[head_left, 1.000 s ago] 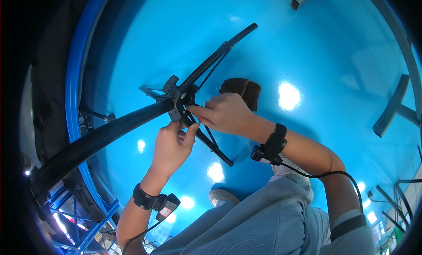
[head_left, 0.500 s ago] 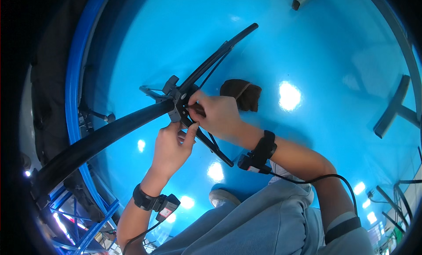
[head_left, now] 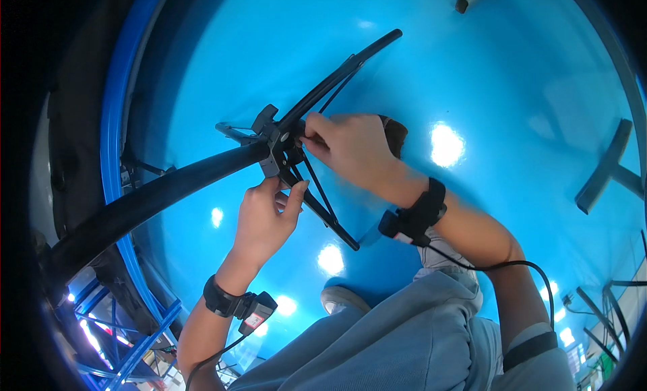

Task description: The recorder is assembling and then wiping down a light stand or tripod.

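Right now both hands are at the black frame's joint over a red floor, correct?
Not quite: the floor is blue, not red, as the head view shows. The left hand and right hand are both at the black frame's joint.
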`<control>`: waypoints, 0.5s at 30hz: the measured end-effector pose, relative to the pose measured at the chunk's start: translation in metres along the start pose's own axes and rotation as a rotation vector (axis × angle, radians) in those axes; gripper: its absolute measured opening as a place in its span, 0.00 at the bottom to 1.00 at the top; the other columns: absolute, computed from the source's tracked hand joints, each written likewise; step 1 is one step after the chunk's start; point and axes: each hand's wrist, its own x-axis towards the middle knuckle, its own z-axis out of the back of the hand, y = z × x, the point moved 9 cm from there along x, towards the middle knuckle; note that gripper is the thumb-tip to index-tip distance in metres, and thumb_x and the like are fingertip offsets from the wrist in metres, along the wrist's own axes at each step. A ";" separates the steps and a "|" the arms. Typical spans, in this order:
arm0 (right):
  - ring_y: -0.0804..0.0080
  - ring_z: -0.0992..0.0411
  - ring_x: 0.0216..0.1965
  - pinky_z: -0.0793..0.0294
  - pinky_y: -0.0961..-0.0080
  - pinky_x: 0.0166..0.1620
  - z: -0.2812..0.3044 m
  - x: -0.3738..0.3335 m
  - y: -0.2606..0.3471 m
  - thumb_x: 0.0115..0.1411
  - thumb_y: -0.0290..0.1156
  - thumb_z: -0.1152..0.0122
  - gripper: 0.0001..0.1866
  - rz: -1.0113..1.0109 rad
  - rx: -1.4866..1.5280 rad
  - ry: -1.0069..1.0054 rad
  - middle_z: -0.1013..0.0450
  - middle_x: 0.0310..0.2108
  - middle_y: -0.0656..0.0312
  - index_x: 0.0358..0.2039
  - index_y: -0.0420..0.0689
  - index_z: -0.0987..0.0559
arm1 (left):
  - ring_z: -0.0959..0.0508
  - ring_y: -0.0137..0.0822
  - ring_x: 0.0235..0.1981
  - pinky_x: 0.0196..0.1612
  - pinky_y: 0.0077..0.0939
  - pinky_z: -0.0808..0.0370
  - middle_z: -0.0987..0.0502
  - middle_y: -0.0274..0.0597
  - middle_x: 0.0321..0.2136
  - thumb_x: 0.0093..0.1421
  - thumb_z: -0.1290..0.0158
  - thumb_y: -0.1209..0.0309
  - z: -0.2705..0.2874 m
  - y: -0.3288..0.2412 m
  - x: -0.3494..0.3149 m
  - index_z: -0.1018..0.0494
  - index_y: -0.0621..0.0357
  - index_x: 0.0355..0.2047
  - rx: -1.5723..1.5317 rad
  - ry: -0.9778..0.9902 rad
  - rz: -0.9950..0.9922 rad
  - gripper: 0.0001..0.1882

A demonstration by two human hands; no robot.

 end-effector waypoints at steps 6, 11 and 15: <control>0.67 0.29 0.17 0.35 0.72 0.19 0.009 0.007 -0.005 0.49 0.31 0.36 0.09 0.025 0.041 -0.053 0.29 0.16 0.66 0.25 0.48 0.29 | 0.20 0.39 0.20 0.25 0.25 0.24 0.24 0.49 0.16 0.58 0.45 0.64 0.000 0.002 0.001 0.30 0.70 0.25 0.021 0.005 0.006 0.17; 0.63 0.29 0.18 0.33 0.67 0.20 0.025 -0.015 -0.015 0.52 0.32 0.39 0.07 0.025 0.034 -0.087 0.30 0.15 0.64 0.27 0.47 0.29 | 0.19 0.39 0.21 0.24 0.24 0.24 0.23 0.50 0.18 0.58 0.44 0.65 0.003 0.004 -0.001 0.29 0.70 0.27 -0.043 0.021 0.016 0.16; 0.64 0.28 0.22 0.31 0.69 0.23 0.020 -0.037 -0.013 0.52 0.30 0.39 0.07 0.168 0.094 0.035 0.28 0.21 0.62 0.31 0.46 0.27 | 0.19 0.40 0.24 0.27 0.27 0.24 0.21 0.51 0.27 0.58 0.45 0.62 -0.007 0.006 -0.003 0.27 0.69 0.36 0.033 0.149 -0.004 0.17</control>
